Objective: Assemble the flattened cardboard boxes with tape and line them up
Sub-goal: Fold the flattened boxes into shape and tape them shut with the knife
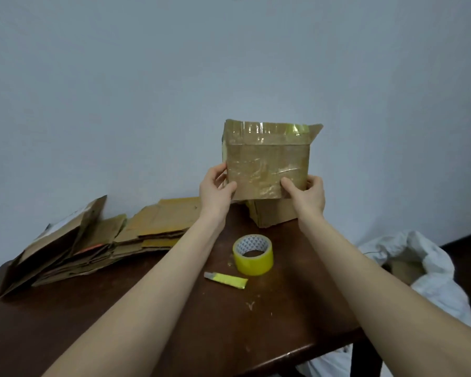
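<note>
A taped brown cardboard box (pixel 267 161) is held up in the air above the far part of the table, against the wall. My left hand (pixel 215 187) grips its lower left edge, thumb on the front face. My right hand (pixel 306 193) grips its lower right corner the same way. Another cardboard box (pixel 273 213) stands on the table just below and behind the raised one. A heap of flattened cardboard boxes (pixel 93 243) lies along the table's left side. A roll of yellow tape (pixel 253 254) stands near the middle of the table.
A small yellow-handled cutter (pixel 226 280) lies just in front of the tape roll. The dark wooden table (pixel 229 322) ends at its right edge near a white sack (pixel 419 270) holding more cardboard. A pale wall rises behind.
</note>
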A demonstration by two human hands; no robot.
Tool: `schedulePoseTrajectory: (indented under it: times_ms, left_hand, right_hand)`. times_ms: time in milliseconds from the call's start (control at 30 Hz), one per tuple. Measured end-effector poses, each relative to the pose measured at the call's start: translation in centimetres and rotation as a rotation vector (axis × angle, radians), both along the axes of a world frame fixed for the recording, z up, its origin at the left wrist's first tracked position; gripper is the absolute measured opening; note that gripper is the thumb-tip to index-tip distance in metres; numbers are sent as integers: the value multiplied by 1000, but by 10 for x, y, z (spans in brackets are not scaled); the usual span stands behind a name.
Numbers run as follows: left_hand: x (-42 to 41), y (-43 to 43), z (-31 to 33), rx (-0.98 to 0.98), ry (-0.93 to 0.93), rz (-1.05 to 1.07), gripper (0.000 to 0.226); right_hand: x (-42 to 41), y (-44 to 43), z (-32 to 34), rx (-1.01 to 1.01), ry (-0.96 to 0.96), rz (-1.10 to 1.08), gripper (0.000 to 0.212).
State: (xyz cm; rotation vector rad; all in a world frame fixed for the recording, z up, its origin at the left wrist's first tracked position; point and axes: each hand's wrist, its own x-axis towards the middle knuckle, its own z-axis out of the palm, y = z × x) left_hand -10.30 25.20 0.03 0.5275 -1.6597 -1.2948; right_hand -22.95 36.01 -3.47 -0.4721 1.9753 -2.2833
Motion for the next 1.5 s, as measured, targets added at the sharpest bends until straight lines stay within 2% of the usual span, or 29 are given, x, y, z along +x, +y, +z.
schedulePoseTrajectory:
  times_ms: [233,400,567,733,833,900,967,1033,1133,1200,1267,1400,1500]
  left_hand:
    - [-22,3,-32,15,-145,-12,26]
    - [-32,12,-60,-43,-273,-4,21]
    - [-47,24,-75,-150,-634,-20,40]
    - [-36,14,-83,-394,-874,-24,40]
    - [-20,-1,-87,-439,-888,73,37]
    - [-9,-11,-88,-458,-898,118,35]
    - [3,-21,-86,-472,-910,165,35]
    - [15,-33,-85,-470,-924,196,34]
    - [38,-51,-81,-447,-915,243,33]
    - [54,-67,-78,-442,-890,308,32]
    - [69,-84,-74,-437,-891,390,33]
    - [101,-133,-66,-417,-942,487,44]
    - [121,-179,-63,-334,-977,534,50]
  right_hand:
    - [-24,15,-20,225,63,-124,59]
    - [-34,26,-41,312,71,-187,56]
    - [-29,22,-56,667,-11,-121,79]
    - [-4,11,-66,717,40,-22,87]
    - [9,0,-68,708,52,36,85]
    - [17,-5,-70,743,11,70,72]
    - [26,-7,-71,737,8,11,50]
    - [36,-9,-69,704,137,-77,31]
    - [58,-27,-54,618,370,-10,20]
    - [74,-54,-40,590,459,105,24]
    - [88,-88,-30,620,442,227,33]
    - [102,-154,-30,676,278,377,50]
    - [98,-198,-35,684,126,381,63]
